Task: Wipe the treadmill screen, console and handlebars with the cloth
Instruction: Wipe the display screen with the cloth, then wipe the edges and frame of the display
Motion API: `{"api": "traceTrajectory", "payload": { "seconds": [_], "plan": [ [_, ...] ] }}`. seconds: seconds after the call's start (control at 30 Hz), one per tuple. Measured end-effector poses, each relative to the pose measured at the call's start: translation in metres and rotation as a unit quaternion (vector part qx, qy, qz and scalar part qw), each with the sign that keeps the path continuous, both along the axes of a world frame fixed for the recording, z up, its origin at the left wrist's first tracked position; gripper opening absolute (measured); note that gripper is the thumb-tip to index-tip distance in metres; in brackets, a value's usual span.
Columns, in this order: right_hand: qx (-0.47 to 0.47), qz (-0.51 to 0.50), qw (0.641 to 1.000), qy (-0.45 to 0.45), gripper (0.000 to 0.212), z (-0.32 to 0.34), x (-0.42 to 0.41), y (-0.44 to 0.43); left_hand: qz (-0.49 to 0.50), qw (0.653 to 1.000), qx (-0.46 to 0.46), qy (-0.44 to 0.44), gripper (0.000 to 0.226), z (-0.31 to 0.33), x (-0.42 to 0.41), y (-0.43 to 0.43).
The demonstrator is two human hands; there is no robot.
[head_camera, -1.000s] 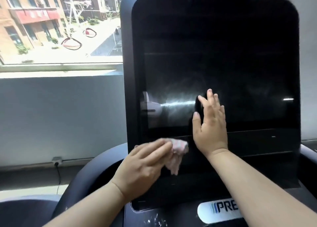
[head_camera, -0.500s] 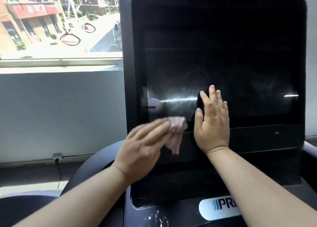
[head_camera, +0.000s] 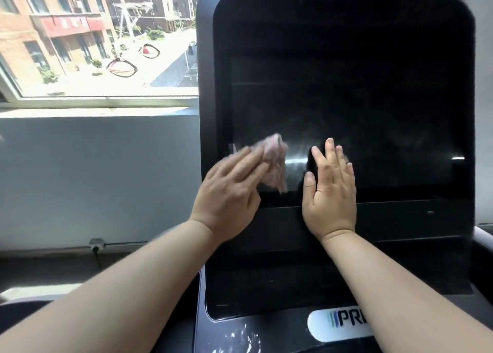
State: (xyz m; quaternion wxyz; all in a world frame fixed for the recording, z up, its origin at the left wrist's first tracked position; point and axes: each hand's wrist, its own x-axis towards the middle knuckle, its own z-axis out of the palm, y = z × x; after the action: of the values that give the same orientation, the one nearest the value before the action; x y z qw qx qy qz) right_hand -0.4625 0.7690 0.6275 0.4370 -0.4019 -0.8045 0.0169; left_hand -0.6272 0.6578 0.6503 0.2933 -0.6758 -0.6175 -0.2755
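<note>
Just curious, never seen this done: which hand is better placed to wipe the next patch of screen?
Left. The left hand has the cloth under its straight fingers, against the screen. The right hand lies flat on the screen with no cloth.

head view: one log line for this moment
phase: screen wipe | left hand: presses cloth on screen's lower left | right hand: flat on screen, apart from cloth

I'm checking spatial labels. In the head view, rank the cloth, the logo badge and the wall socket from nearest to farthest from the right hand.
1. cloth, just left of the right hand, against the screen.
2. logo badge, below, low on the console.
3. wall socket, far left, low on the wall.
</note>
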Motion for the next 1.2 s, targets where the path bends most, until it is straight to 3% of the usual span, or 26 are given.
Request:
{"api": "traceTrajectory", "payload": {
  "seconds": [0.13,0.23,0.3,0.37,0.43,0.5,0.57,0.63,0.7,0.77,0.87,0.9,0.97,1.0,1.03,1.07,1.13,1.2],
  "plan": [
    [-0.068,0.031,0.997,-0.008,0.049,0.009,0.006,-0.009,-0.073,0.993,-0.089,0.033,0.056,-0.052,0.012,-0.042],
    [-0.118,0.064,0.991,-0.014,0.048,0.018,0.017,-0.022,-0.115,0.983,-0.127,0.065,0.047,-0.068,0.014,-0.064],
    [-0.132,0.083,0.988,0.018,0.038,0.025,0.025,-0.032,-0.131,0.985,-0.111,0.004,0.043,-0.056,0.019,-0.065],
    [-0.191,0.112,0.971,0.087,0.026,0.040,0.028,-0.046,-0.103,0.980,-0.060,-0.159,0.039,-0.021,0.031,-0.059],
    [-0.339,0.214,0.898,0.184,0.028,0.064,0.024,-0.060,-0.062,0.935,-0.022,-0.348,0.026,0.027,0.042,-0.048],
    [-0.468,0.308,0.798,0.222,0.042,0.087,0.020,-0.070,-0.033,0.894,-0.011,-0.446,0.008,0.070,0.049,-0.037],
    [-0.538,0.353,0.722,0.254,0.045,0.099,0.021,-0.073,-0.077,0.842,-0.021,-0.533,0.002,0.094,0.053,-0.030],
    [-0.575,0.373,0.673,0.277,0.038,0.101,0.026,-0.076,-0.136,0.779,-0.070,-0.608,0.009,0.098,0.056,-0.031],
    [-0.595,0.358,0.658,0.292,0.034,0.095,0.033,-0.079,-0.156,0.738,-0.156,-0.638,0.034,0.086,0.053,-0.037],
    [-0.607,0.321,0.665,0.295,0.029,0.086,0.039,-0.082,-0.141,0.739,-0.250,-0.610,0.049,0.076,0.046,-0.042],
    [-0.612,0.258,0.674,0.323,0.028,0.073,0.043,-0.086,-0.091,0.782,-0.273,-0.553,0.013,0.074,0.043,-0.045],
    [-0.616,0.257,0.661,0.344,0.029,0.071,0.044,-0.088,-0.080,0.790,-0.254,-0.552,0.003,0.074,0.043,-0.045],
    [-0.613,0.282,0.621,0.399,0.034,0.068,0.046,-0.093,-0.096,0.792,-0.244,-0.551,0.008,0.070,0.045,-0.051],
    [-0.601,0.287,0.618,0.417,0.034,0.065,0.047,-0.097,-0.105,0.790,-0.249,-0.550,0.007,0.068,0.044,-0.057],
    [-0.577,0.280,0.642,0.421,0.034,0.061,0.049,-0.102,-0.104,0.791,-0.245,-0.550,0.008,0.064,0.041,-0.063],
    [-0.534,0.254,0.703,0.396,0.035,0.054,0.049,-0.108,-0.093,0.796,-0.225,-0.554,0.015,0.059,0.036,-0.069],
    [-0.380,0.154,0.874,0.261,0.038,0.032,0.046,-0.122,-0.044,0.805,-0.160,-0.569,0.033,0.045,0.021,-0.081],
    [-0.215,0.111,0.961,0.134,0.036,0.005,0.036,-0.138,0.007,0.801,-0.112,-0.588,0.037,0.028,0.007,-0.088]
  ]
}}
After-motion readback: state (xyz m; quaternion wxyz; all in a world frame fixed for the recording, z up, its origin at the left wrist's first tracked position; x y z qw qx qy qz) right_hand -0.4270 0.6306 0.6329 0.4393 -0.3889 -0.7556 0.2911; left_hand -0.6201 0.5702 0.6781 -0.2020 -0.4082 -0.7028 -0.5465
